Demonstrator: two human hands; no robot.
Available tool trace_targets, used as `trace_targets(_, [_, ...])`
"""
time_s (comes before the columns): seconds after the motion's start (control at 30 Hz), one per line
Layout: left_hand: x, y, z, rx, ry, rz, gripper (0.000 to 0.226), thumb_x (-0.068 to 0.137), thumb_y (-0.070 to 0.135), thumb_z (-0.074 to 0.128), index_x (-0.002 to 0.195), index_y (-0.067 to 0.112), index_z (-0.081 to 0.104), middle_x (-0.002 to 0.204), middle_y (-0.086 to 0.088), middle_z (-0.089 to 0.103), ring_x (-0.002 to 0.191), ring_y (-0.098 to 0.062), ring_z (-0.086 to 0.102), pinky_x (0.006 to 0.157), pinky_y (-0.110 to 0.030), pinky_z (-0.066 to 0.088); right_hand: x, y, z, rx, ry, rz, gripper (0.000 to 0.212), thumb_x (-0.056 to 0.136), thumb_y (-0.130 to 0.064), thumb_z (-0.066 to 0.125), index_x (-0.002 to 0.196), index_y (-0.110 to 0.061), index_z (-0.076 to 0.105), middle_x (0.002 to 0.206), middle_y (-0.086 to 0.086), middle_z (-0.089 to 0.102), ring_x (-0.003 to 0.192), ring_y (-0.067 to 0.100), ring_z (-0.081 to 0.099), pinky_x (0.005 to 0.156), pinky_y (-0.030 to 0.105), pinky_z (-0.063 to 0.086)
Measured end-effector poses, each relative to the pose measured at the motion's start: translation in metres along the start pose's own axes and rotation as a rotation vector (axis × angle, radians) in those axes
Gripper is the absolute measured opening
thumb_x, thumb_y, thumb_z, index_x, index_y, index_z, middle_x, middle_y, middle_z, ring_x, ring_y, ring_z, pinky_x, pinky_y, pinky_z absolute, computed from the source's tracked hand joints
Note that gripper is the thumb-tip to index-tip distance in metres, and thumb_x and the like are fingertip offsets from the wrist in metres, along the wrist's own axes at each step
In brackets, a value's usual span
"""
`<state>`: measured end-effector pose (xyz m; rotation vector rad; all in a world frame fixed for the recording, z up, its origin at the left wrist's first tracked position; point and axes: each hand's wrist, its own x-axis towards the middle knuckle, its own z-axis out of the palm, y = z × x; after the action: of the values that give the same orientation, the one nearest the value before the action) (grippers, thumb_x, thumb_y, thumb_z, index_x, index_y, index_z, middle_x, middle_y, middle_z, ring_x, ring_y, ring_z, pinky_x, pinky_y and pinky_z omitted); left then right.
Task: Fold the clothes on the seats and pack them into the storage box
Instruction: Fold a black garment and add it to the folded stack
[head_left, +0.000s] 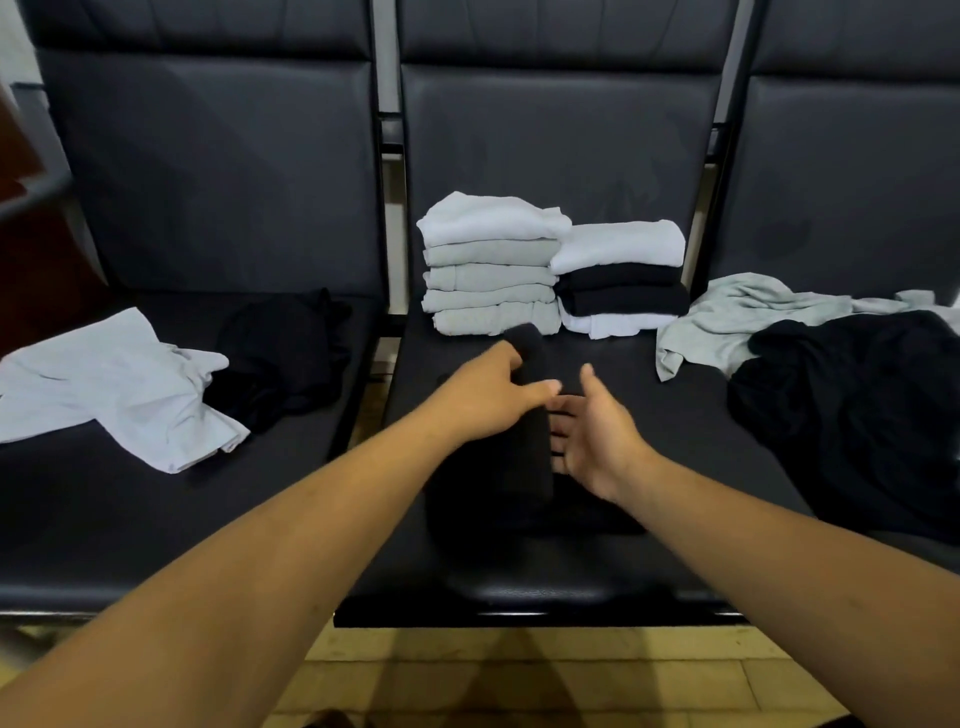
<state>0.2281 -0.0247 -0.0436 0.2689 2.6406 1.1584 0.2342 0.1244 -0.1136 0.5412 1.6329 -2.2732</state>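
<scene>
A black garment (524, 462) lies partly folded on the middle seat (675, 441), one flap lifted. My left hand (488, 400) grips the raised flap near its top edge. My right hand (597, 431) is open beside it, palm turned toward the cloth, fingers against the fold. Behind them stand two stacks of folded clothes: a white and grey stack (491, 267) and a white and black stack (621, 280). No storage box is in view.
Loose clothes lie on the neighbouring seats: a white shirt (114, 384) and a black garment (280, 353) on the left seat, a grey shirt (727, 322) and a black garment (852, 410) on the right. Tiled floor (519, 686) shows below the seat edge.
</scene>
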Motion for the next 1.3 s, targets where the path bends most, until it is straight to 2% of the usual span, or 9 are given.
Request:
trace_targets(0.1, [0.002, -0.005, 0.007, -0.27, -0.146, -0.108, 0.038, 0.097, 0.047, 0.056, 0.114, 0.013, 0.049, 0.1, -0.008, 0.071, 0.076, -0.02, 0.072, 0.066, -0.03, 0.061, 0.002, -0.007, -0.021, -0.255, 0.142, 0.007, 0.063, 0.089, -0.069, 0.054, 0.113, -0.014, 0.07, 0.099, 0.008, 0.077, 0.095, 0.025, 0.073, 0.088, 0.041, 0.057])
trace_targets(0.23, [0.013, -0.035, -0.004, -0.175, -0.036, -0.14, 0.026, 0.1, 0.035, 0.055, 0.108, 0.01, 0.056, 0.088, -0.005, 0.073, 0.067, -0.017, 0.069, 0.063, -0.029, 0.058, 0.008, 0.001, -0.022, -0.69, 0.211, -0.093, 0.048, 0.079, -0.034, 0.083, 0.116, -0.012, 0.061, 0.105, 0.004, 0.07, 0.097, 0.021, 0.068, 0.077, 0.034, 0.057])
trace_targets(0.57, [0.016, -0.079, -0.002, 0.293, -0.142, -0.118, 0.048, 0.082, 0.054, 0.072, 0.111, 0.021, 0.053, 0.103, 0.001, 0.059, 0.088, -0.013, 0.059, 0.075, -0.028, 0.048, 0.01, -0.008, -0.033, -0.469, 0.375, -0.302, 0.019, 0.097, -0.018, 0.061, 0.11, -0.009, 0.07, 0.101, 0.006, 0.072, 0.094, 0.022, 0.069, 0.087, 0.04, 0.058])
trace_targets(0.7, [0.016, -0.078, 0.01, 0.332, -0.156, -0.162, 0.053, 0.083, 0.054, 0.071, 0.118, 0.022, 0.048, 0.121, -0.001, 0.044, 0.097, -0.013, 0.055, 0.078, -0.026, 0.044, 0.013, -0.005, -0.051, -0.788, 0.49, -0.314, 0.022, 0.095, -0.026, 0.062, 0.104, -0.007, 0.058, 0.09, 0.002, 0.054, 0.08, 0.018, 0.053, 0.082, 0.04, 0.05])
trace_targets(0.8, [0.018, -0.074, 0.013, 0.324, -0.141, -0.216, 0.056, 0.083, 0.051, 0.072, 0.122, 0.021, 0.045, 0.13, -0.004, 0.035, 0.092, -0.013, 0.052, 0.076, -0.027, 0.041, 0.006, -0.006, -0.046, -1.188, 0.268, -0.401, 0.064, 0.087, -0.046, 0.072, 0.138, -0.027, 0.038, 0.12, -0.001, 0.043, 0.102, 0.02, 0.052, 0.096, 0.04, 0.047])
trace_targets(0.87, [0.018, -0.073, 0.013, 0.324, -0.142, -0.235, 0.058, 0.083, 0.051, 0.073, 0.123, 0.022, 0.044, 0.133, -0.006, 0.031, 0.084, -0.011, 0.049, 0.073, -0.027, 0.04, 0.006, 0.001, -0.042, -1.401, 0.207, -0.374, 0.06, 0.09, -0.045, 0.069, 0.139, -0.027, 0.04, 0.129, 0.004, 0.043, 0.108, 0.027, 0.058, 0.095, 0.041, 0.048])
trace_targets(1.0, [0.017, -0.072, 0.013, 0.326, -0.143, -0.246, 0.056, 0.083, 0.049, 0.074, 0.122, 0.023, 0.043, 0.135, -0.007, 0.029, 0.079, -0.009, 0.047, 0.07, -0.026, 0.039, 0.018, 0.003, -0.053, -1.331, 0.435, -0.384, 0.022, 0.098, -0.026, 0.056, 0.118, -0.017, 0.057, 0.119, 0.011, 0.055, 0.105, 0.035, 0.06, 0.083, 0.038, 0.046])
trace_targets(1.13, [0.016, -0.072, 0.013, 0.293, -0.106, -0.269, 0.067, 0.082, 0.048, 0.075, 0.131, 0.019, 0.04, 0.142, -0.011, 0.028, 0.089, -0.015, 0.051, 0.073, -0.026, 0.041, 0.018, -0.006, -0.056, -1.068, 0.65, -0.283, 0.033, 0.094, -0.007, 0.044, 0.125, -0.005, 0.053, 0.131, 0.021, 0.047, 0.11, 0.04, 0.053, 0.086, 0.039, 0.042])
trace_targets(1.3, [0.02, -0.069, 0.011, 0.059, 0.031, -0.365, 0.082, 0.082, 0.042, 0.077, 0.139, 0.007, 0.029, 0.133, -0.016, 0.05, 0.109, -0.028, 0.058, 0.079, -0.036, 0.054, 0.003, 0.002, -0.026, -1.148, 0.543, -0.693, 0.025, 0.092, -0.009, 0.053, 0.117, -0.006, 0.055, 0.117, 0.015, 0.051, 0.107, 0.03, 0.052, 0.096, 0.039, 0.043])
